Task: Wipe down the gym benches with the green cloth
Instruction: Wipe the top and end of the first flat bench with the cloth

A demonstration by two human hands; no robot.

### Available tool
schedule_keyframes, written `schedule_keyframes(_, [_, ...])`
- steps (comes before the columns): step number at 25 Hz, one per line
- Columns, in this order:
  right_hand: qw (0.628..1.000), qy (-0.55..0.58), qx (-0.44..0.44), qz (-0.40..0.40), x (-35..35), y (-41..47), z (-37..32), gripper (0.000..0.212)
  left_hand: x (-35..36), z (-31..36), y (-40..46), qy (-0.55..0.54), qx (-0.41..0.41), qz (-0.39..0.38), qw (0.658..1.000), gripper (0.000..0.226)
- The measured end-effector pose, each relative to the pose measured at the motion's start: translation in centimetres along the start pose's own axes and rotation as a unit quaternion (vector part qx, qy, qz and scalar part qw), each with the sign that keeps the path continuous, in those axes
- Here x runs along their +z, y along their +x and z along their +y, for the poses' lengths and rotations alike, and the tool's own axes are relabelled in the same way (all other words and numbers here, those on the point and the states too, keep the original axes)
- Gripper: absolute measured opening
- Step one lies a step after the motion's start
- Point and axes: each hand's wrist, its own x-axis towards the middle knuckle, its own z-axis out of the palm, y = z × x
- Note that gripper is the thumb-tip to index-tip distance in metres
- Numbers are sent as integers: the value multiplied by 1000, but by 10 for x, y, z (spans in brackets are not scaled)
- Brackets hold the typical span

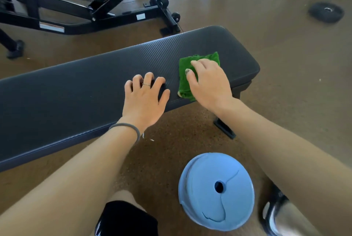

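A flat black gym bench (95,87) crosses the view with its long axis running from the lower left up to the right, its rounded end pointing toward the upper right. The folded green cloth (190,68) lies on the padded surface near that right end, its longer side running roughly across the bench, from the far edge toward the near edge. The right hand (207,85) presses down on the cloth, fingers (198,63) spread flat over it and thumb resting on its left part. The left hand (144,100) rests just beside the cloth on bare padding, fingers apart and bent at the tips, holding nothing; a hair tie (127,128) circles that wrist. A blue weight plate (216,191) lies on the brown floor (285,48) near the person's knees. A second, adjustable bench frame (91,8) stands beyond.
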Motion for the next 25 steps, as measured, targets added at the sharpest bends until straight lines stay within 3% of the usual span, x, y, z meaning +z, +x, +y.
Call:
schedule_keyframes(4, [990,-93,22,-103,29,12,-2,65,3,3,-1,36,-12,19,999,40])
schedule_keyframes(9, [987,-70,-23,-140,26,77,16,62,4,3,0,55,-14,25,998,44])
schedule_keyframes(12, [991,-57,-5,-117,28,72,9,61,3,3,-1,55,-14,27,998,44])
schedule_keyframes(17, [988,-52,-56,-136,14,-17,0,60,2,5,-2,41,-19,24,999,44])
schedule_keyframes(22, [991,-53,3,-120,31,56,0,64,3,3,0,47,-23,28,998,46])
schedule_keyframes(25, [994,-59,-2,-91,44,38,-24,62,4,6,-2,48,-21,30,998,46])
